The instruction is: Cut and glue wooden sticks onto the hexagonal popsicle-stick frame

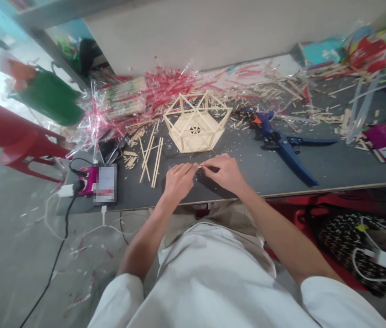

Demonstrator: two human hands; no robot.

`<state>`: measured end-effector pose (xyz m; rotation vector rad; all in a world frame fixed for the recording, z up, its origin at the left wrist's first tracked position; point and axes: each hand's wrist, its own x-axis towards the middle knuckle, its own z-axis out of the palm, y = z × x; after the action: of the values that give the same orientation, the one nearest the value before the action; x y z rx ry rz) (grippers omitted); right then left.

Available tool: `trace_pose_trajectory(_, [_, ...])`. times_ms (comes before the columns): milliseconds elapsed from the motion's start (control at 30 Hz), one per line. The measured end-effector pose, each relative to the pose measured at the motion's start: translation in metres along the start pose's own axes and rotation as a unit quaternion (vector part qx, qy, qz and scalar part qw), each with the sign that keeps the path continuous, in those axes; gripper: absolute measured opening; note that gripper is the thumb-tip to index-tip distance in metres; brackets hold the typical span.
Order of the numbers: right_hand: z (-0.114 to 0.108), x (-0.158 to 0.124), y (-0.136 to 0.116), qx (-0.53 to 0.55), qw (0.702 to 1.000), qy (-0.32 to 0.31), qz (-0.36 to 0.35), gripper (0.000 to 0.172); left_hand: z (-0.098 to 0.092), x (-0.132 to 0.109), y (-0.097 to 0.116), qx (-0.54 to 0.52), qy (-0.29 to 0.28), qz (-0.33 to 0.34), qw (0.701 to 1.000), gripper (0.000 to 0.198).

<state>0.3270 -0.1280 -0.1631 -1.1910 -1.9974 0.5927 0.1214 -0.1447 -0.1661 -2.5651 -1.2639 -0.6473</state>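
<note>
My left hand (178, 178) and my right hand (223, 172) meet over the dark table (332, 164) near its front edge. Both are closed in a pinch on a thin wooden stick (198, 167) held between them. Just beyond the hands stands a hexagonal frame of wooden sticks (196, 122) with a slatted floor. Several loose long sticks (151, 156) lie on the table to the left of the hands.
A blue glue gun (263, 122) and blue-handled cutters (293, 152) lie to the right. Red plastic shreds and stick scraps (168, 84) litter the back. A phone (105, 183) with cables sits at the front left. A red stool (15, 136) stands left.
</note>
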Motion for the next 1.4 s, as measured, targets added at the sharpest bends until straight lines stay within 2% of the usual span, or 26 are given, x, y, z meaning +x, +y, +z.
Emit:
trace_pose_trajectory(233, [0.002,0.0,0.001,-0.027,1.0,0.0,-0.01,0.025,-0.001,0.001,-0.001,-0.009,-0.015,-0.013,1.0,0.036])
trace_pose_trajectory(467, [0.002,-0.003,-0.002,-0.035,0.999,0.016,-0.008,0.022,-0.002,0.001,0.002,0.006,0.043,0.013,0.999,0.029])
trace_pose_trajectory(633, [0.0,-0.004,-0.004,-0.031,0.999,0.028,-0.003,0.023,-0.002,0.004,0.002,0.017,0.052,0.017,0.998,0.032])
trace_pose_trajectory(1067, [0.0,-0.006,-0.004,-0.032,0.999,0.036,0.024,0.033,-0.003,0.007,0.005,-0.001,-0.025,-0.018,1.0,0.034])
trace_pose_trajectory(1267, [0.0,-0.006,-0.008,-0.031,0.997,0.06,0.026,0.029,-0.003,0.009,0.007,0.033,0.007,-0.001,0.999,0.032])
trace_pose_trajectory(1400, [0.0,-0.007,-0.011,-0.038,0.997,0.053,0.032,0.029,-0.003,0.009,0.008,0.01,-0.004,-0.021,1.0,0.033])
